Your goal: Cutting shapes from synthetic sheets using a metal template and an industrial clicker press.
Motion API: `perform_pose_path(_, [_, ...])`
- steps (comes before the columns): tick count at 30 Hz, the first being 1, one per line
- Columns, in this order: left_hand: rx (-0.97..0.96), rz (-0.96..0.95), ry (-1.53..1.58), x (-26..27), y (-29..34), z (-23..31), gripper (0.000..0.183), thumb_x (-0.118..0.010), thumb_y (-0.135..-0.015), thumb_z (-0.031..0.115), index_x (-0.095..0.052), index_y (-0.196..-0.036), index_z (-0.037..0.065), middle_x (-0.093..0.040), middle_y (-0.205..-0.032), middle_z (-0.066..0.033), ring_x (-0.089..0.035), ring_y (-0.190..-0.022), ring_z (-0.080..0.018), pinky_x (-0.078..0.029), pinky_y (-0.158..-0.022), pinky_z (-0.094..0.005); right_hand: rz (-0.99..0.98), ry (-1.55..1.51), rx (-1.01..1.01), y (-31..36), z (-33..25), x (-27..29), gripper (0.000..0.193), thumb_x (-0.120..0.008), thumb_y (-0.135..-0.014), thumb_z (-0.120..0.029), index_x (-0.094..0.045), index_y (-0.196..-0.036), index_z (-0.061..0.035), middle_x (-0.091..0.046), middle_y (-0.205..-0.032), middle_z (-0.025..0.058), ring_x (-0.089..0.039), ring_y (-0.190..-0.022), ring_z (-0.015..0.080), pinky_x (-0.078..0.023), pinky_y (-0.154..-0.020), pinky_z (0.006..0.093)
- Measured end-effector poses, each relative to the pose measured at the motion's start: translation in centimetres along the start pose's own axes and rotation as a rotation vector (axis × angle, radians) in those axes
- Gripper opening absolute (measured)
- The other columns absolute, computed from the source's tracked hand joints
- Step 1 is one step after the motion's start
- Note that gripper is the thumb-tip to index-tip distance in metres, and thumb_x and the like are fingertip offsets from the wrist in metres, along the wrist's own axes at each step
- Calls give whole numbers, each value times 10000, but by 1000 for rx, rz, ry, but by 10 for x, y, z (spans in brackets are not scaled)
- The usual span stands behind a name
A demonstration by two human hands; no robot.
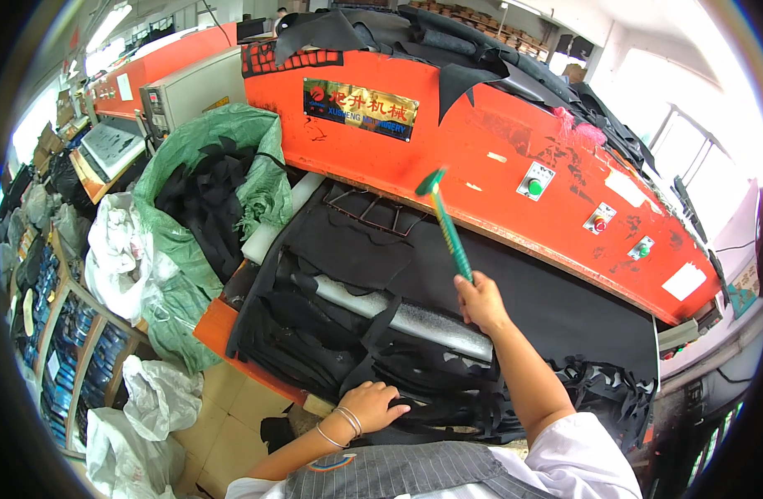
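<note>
My right hand (482,301) is closed around the handle of a green hammer-like tool (452,234), with its short crosswise head raised toward the orange machine. What the head is made of I cannot make out. Beneath the tool lies a black sheet (556,287) on the machine bed. A dark metal cutting die (371,213) sits at the far left of the sheet, partly under the machine's beam. My left hand (371,409) rests at the near edge beside black offcut strips (307,337), fingers spread and holding nothing. A silvery grey roll (406,323) crosses the bed between the strips and the sheet.
The orange press beam (473,141) spans the far side, with push buttons (534,187) on its front and black material piled on top. To the left stand a green woven sack (261,129) of black scraps, white bags (120,258) and a rack (82,337) of dark blue items.
</note>
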State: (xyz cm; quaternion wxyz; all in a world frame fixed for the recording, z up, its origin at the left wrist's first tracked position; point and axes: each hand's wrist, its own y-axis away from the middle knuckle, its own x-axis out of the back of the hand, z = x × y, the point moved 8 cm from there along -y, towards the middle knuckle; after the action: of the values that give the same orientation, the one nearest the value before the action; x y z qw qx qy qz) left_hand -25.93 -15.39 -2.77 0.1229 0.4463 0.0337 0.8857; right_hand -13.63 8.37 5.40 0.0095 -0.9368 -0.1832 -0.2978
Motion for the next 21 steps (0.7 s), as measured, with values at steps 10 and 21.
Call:
perform_pose_path(10, [-68,-94,35,6,-12,-8,476,-542,-907,510,-602,-1083,71,-632,-1033,-147,-591,-1017,-334,-471,-897,-427,64,421,-1,8,11,-17,403,-581,-925,-366,-531,-956,32,-641,-716,183,-658,-571,265,-513,-551,352])
perform_pose_path(21, [65,-80,14,-4,-10,-1,452,-574,-893,501,-621,-1036,75,-645,-987,-110,-609,-961,-274,-478,-863,-391,263,-53,312,12,-31,29,390,-603,-919,-368,-510,-919,11,-591,-678,242,-643,-653,366,-479,-600,451])
